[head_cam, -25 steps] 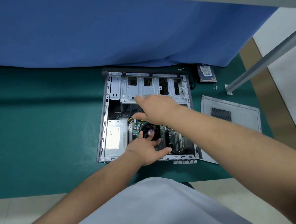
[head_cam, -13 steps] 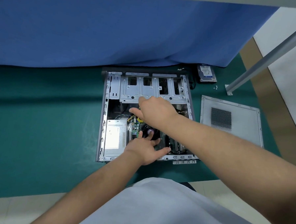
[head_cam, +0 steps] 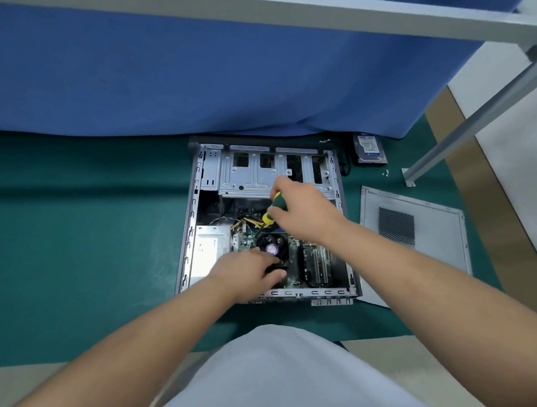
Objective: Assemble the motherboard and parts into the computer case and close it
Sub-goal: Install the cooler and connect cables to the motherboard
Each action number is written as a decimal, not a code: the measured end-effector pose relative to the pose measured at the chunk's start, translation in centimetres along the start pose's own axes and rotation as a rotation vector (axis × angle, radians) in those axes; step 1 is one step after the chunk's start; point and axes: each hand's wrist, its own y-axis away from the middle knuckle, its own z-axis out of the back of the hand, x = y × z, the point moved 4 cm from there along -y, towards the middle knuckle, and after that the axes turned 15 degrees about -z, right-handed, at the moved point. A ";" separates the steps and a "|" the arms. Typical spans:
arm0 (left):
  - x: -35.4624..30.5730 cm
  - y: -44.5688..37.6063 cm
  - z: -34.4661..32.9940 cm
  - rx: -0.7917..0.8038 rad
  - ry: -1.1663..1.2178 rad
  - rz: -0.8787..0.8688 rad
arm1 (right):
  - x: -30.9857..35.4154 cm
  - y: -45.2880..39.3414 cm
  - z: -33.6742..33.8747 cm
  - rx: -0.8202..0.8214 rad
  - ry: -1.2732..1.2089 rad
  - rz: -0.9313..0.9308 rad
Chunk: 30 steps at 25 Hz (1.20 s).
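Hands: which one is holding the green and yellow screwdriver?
The right hand grips the screwdriver above the open case. The left hand rests by the fan.
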 end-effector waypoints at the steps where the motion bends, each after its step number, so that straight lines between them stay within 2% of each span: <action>1: 0.7 1.0 0.7 -0.102 -0.024 -0.048 | -0.7 0.3 0.1 -0.002 -0.037 -0.028; 3: 2.3 3.2 1.8 -0.320 -0.095 -0.141 | -1.9 1.1 -0.4 0.020 -0.082 -0.057; 5: 4.4 4.8 2.0 -0.433 -0.166 -0.094 | -2.3 1.9 -1.4 0.056 -0.084 -0.051; 9: 6.7 6.0 0.5 -0.451 -0.248 0.078 | -2.6 2.7 -2.6 0.106 -0.095 -0.047; 14: 7.0 5.9 0.2 -0.559 -0.220 0.076 | -2.9 2.9 -3.1 0.114 -0.087 -0.071; 20: 7.0 5.8 0.1 -0.569 -0.222 0.077 | -2.9 3.0 -3.4 0.092 -0.066 -0.049; 26: 6.9 5.9 0.0 -0.600 -0.230 0.069 | -1.2 2.5 -3.3 0.115 0.081 0.055; 30: 7.0 5.8 -0.1 -0.613 -0.238 0.066 | -0.3 2.2 -2.8 0.191 0.151 0.079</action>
